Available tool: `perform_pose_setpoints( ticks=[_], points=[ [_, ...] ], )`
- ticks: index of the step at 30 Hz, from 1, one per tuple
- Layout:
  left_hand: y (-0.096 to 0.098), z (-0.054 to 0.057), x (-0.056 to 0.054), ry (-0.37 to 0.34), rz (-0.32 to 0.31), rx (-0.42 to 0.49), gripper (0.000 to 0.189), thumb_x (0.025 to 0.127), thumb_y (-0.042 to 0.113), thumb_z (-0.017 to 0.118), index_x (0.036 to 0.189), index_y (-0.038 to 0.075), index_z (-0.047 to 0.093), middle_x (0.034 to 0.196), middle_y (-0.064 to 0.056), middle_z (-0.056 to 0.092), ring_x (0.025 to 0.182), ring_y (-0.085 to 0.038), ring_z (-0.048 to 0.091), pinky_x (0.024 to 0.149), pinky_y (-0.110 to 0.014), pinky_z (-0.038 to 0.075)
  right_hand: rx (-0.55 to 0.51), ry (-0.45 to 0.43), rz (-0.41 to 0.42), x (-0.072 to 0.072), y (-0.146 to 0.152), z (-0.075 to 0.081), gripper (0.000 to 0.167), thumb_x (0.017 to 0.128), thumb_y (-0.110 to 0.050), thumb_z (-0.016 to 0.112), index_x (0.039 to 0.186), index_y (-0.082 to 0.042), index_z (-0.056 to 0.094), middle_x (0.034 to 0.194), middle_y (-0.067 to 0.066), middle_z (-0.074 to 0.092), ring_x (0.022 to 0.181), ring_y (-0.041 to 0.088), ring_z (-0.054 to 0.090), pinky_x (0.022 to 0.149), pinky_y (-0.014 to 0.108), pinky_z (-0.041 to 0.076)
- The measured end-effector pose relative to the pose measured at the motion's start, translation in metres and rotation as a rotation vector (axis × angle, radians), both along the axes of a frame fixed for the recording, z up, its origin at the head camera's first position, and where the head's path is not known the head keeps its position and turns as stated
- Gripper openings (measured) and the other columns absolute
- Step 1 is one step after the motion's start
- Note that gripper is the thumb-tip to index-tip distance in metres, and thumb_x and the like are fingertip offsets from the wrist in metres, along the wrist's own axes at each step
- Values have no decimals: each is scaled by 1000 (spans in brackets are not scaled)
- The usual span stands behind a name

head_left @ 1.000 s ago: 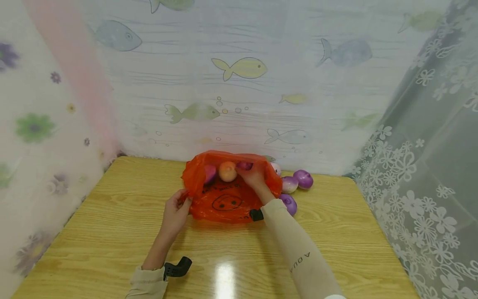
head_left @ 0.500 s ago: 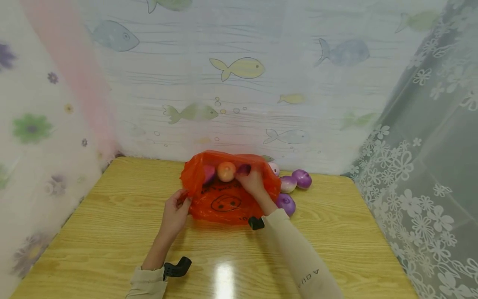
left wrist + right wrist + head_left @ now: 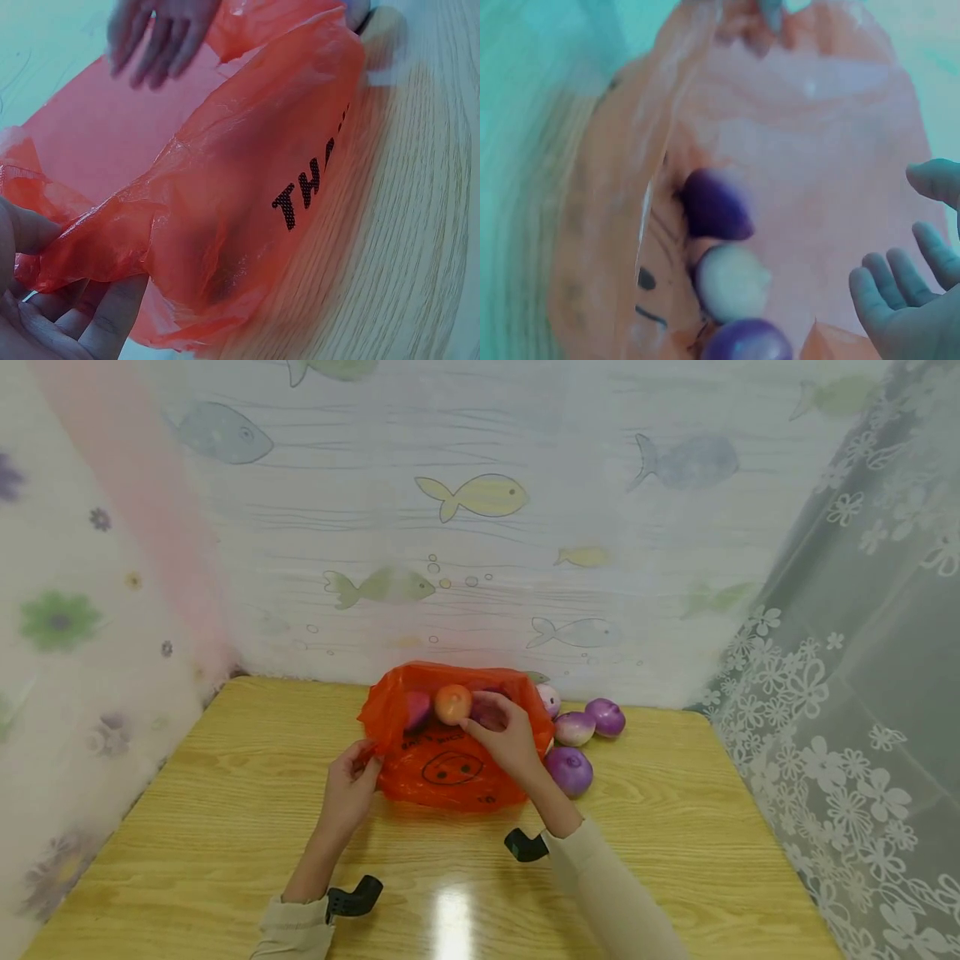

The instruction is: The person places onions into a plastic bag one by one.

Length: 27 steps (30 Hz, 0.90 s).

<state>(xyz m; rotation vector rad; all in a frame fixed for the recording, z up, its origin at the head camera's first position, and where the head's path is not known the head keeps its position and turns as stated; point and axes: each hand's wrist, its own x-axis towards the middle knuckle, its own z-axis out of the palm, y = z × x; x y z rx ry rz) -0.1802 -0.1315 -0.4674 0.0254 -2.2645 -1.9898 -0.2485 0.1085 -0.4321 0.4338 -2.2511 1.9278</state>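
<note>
A red plastic bag (image 3: 420,789) with black print lies on the table, its mouth turned up. My left hand (image 3: 352,785) pinches its left rim between thumb and fingers, seen close in the left wrist view. Inside rest a purple onion (image 3: 716,204), a pale onion (image 3: 731,281) and another purple onion (image 3: 748,341), lined up in a row. Over the mouth's right side is my right hand (image 3: 508,739), fingers spread and holding nothing. In the head view it partly covers the rightmost onion in the bag.
Right of the bag sit several more onions: a purple one (image 3: 570,772) in front, a white-and-purple one (image 3: 574,728), another purple one (image 3: 605,717) and a pale one (image 3: 549,700) against the bag. The wooden table (image 3: 225,793) meets a fish-patterned curtain (image 3: 480,568) behind.
My right hand has let go of the purple onion in the bag and drawn back towards me, its fingers opening. The left hand keeps its pinch on the bag's rim.
</note>
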Motion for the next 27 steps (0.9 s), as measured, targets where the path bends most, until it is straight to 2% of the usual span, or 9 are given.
perform_pose_setpoints(
  ticks=[3, 6, 11, 15, 18, 23, 27],
  points=[
    [-2, 0, 0, -4, 3, 2, 34, 107, 5, 47, 138, -5, 54, 130, -27, 58, 86, -1, 60, 72, -17, 54, -64, 21, 25, 14, 4, 5, 34, 88, 0, 77, 120, 2, 67, 117, 15, 68, 109, 35, 65, 97, 39, 56],
    [-4, 0, 0, -12, 6, 2, 34, 107, 5, 46, 138, -6, 53, 130, -28, 58, 86, 0, 60, 72, -16, 55, -128, 62, 33, 26, 11, 10, 30, 90, 0, 75, 118, 4, 67, 113, 8, 69, 107, 35, 65, 93, 33, 58],
    [-6, -1, -1, -18, 12, 0, 34, 107, 5, 46, 138, -6, 53, 128, -28, 58, 85, 1, 60, 72, -17, 55, -237, 165, 21, 37, 31, 15, 26, 91, 2, 72, 114, 12, 63, 105, -1, 70, 97, 19, 69, 86, 31, 60],
    [-8, -1, -1, -18, 16, -1, 34, 107, 5, 46, 138, -6, 53, 129, -29, 58, 86, 1, 60, 72, -16, 55, -284, 252, -7, 36, 52, 11, 27, 90, 3, 73, 110, 17, 62, 102, 9, 71, 93, 14, 68, 88, 27, 58],
    [-8, -1, 0, -18, 15, -5, 34, 107, 5, 46, 138, -7, 52, 130, -29, 58, 87, 3, 61, 72, -16, 55, -290, 273, -45, 32, 71, 4, 27, 89, 4, 73, 108, 19, 61, 101, 13, 71, 92, 14, 68, 87, 26, 58],
    [-8, 0, 1, -9, 13, -7, 34, 107, 5, 46, 138, -7, 53, 130, -29, 59, 86, 1, 61, 72, -16, 55, -269, 262, -138, 28, 102, -12, 24, 89, 9, 71, 106, 21, 62, 98, 9, 72, 89, 15, 68, 84, 24, 59],
    [-8, -2, 1, 3, 18, -7, 32, 106, 4, 46, 135, -8, 54, 126, -30, 60, 84, -1, 62, 71, -17, 55, -209, 207, -252, 27, 123, -25, 20, 88, 12, 70, 107, 18, 64, 98, 1, 72, 94, 15, 67, 85, 20, 56]
  ],
)
